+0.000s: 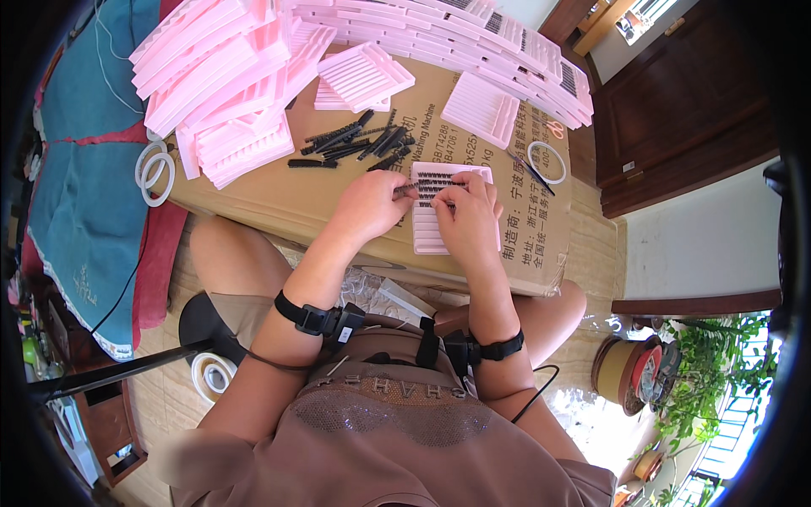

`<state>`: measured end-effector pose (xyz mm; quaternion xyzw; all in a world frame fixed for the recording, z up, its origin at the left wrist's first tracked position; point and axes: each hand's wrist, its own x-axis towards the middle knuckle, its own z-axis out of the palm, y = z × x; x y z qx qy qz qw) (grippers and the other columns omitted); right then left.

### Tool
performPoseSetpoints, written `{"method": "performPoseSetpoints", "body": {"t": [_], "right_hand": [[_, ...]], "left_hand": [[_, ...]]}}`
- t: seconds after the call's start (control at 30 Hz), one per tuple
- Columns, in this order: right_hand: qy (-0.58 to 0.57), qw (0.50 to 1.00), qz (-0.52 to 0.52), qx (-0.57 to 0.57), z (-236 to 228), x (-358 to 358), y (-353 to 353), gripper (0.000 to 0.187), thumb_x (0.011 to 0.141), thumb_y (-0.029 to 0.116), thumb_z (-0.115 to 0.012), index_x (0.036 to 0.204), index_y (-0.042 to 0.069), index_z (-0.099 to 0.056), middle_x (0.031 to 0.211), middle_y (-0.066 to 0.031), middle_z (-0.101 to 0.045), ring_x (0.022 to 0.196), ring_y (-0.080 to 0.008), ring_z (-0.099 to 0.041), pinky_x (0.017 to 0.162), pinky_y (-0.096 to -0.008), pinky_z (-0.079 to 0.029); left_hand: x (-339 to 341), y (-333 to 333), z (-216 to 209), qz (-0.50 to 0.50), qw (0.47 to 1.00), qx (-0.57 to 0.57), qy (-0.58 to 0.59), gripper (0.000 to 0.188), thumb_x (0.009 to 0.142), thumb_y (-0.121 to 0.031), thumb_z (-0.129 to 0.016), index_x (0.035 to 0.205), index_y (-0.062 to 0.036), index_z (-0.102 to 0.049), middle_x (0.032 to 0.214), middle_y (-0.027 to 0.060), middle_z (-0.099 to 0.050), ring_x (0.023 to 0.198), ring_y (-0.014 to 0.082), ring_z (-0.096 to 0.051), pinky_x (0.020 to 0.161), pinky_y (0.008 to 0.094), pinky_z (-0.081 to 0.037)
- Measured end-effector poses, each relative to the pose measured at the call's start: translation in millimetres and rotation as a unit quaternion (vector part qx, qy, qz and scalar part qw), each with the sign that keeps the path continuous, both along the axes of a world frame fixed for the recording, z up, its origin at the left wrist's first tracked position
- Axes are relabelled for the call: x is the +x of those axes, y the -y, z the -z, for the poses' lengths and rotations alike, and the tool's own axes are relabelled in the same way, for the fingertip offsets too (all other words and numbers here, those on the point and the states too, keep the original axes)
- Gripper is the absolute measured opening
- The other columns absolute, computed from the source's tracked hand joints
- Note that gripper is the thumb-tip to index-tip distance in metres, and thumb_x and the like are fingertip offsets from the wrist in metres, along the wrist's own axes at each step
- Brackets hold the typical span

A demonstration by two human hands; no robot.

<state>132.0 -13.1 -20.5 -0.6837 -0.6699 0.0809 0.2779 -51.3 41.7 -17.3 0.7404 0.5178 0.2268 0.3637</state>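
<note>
A pink grooved tray [429, 240] lies near the front edge of the cardboard box, several black false eyelash strips [437, 177] set across its upper grooves. At the tray's left edge my left hand [369, 205] is closed, pinching a dark false eyelash strip [405, 191] between thumb and fingers. My right hand [470, 220] rests over the tray's right side, its fingers curled down close to the rows. Whatever sits between those fingertips is hidden. Beyond my left hand is a loose pile of black strips [346, 145].
Stacked pink trays [207, 72] rise at the back left, and filled trays [473, 42] line the back. An unfilled tray [481, 110], white rings [547, 162], dark tweezers [534, 174] and scissors [555, 128] lie on the cardboard box [329, 228] to the right.
</note>
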Motion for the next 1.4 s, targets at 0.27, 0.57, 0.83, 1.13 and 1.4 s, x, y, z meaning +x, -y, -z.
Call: {"method": "performPoseSetpoints", "body": {"t": [0.27,0.57,0.83,1.13,1.4], "right_hand": [[0.002,1.0,-0.001,0.011,3.3,0.3,-0.8,0.008,0.086,0.018,-0.074,0.089,0.012,-0.077,0.125,-0.0052,-0.06,0.121,-0.0332,-0.051,0.102,-0.0511,-0.038],[0.001,1.0,0.011,-0.007,-4.7,12.2,6.6,0.014,0.083,0.025,-0.08,0.089,0.013,-0.081,0.131,-0.0055,-0.061,0.125,-0.0336,-0.049,0.106,-0.0516,-0.033],[-0.006,0.998,0.067,-0.012,-6.7,43.2,9.9,0.014,0.081,0.026,-0.082,0.088,0.014,-0.082,0.132,-0.0047,-0.062,0.125,-0.0338,-0.048,0.106,-0.0511,-0.031],[-0.008,0.997,0.077,-0.017,-4.2,42.0,3.1,0.011,0.081,0.024,-0.081,0.082,0.013,-0.079,0.128,-0.0034,-0.062,0.125,-0.033,-0.047,0.106,-0.0515,-0.03],[0.022,0.996,0.09,-0.02,-6.4,39.0,3.2,0.012,0.081,0.023,-0.08,0.085,0.013,-0.077,0.126,-0.0053,-0.062,0.126,-0.0331,-0.047,0.106,-0.052,-0.032]], "left_hand": [[5.8,2.7,-6.6,0.004,0.998,0.043,-0.038,0.021,0.084,-0.022,-0.079,0.093,-0.0031,-0.076,0.083,0.0168,-0.072,0.076,0.0335,-0.07,0.07,0.0426,-0.054],[17.8,-3.1,-9.8,0.028,0.986,0.114,-0.122,0.022,0.081,-0.025,-0.08,0.088,-0.0045,-0.077,0.084,0.0172,-0.073,0.083,0.0375,-0.071,0.074,0.0483,-0.055],[17.0,-7.9,-9.5,0.024,0.993,0.071,-0.092,0.022,0.078,-0.026,-0.082,0.083,-0.0045,-0.077,0.083,0.0173,-0.073,0.081,0.0363,-0.071,0.071,0.0459,-0.055],[14.0,-7.2,-4.4,0.023,0.993,0.095,-0.063,0.022,0.077,-0.025,-0.082,0.084,-0.0046,-0.077,0.08,0.0186,-0.071,0.079,0.036,-0.07,0.07,0.0458,-0.054],[13.7,-7.5,-6.0,0.016,0.996,0.067,-0.064,0.023,0.078,-0.026,-0.083,0.084,-0.0047,-0.077,0.079,0.0179,-0.071,0.076,0.0355,-0.07,0.069,0.0445,-0.054]]}}
